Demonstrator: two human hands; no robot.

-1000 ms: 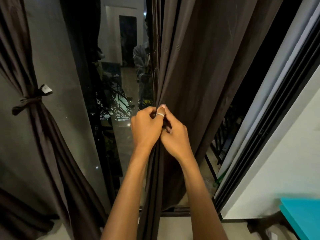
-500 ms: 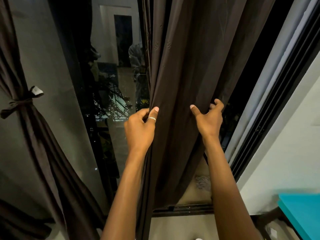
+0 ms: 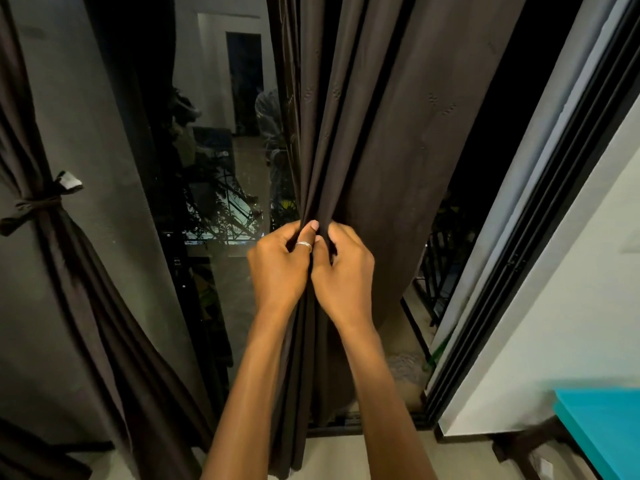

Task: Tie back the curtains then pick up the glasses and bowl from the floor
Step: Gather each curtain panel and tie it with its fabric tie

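Tight-curled fingers [image 3: 341, 234] first, left hand [image 3: 277, 268] and right hand [image 3: 343, 277] knuckle to knuckle, both gripping the dark curtain [image 3: 381, 133] bunched at centre frame, its folds running twelve down to six o'clock, tied curtain [image 3: 38, 207] hanging at nine.
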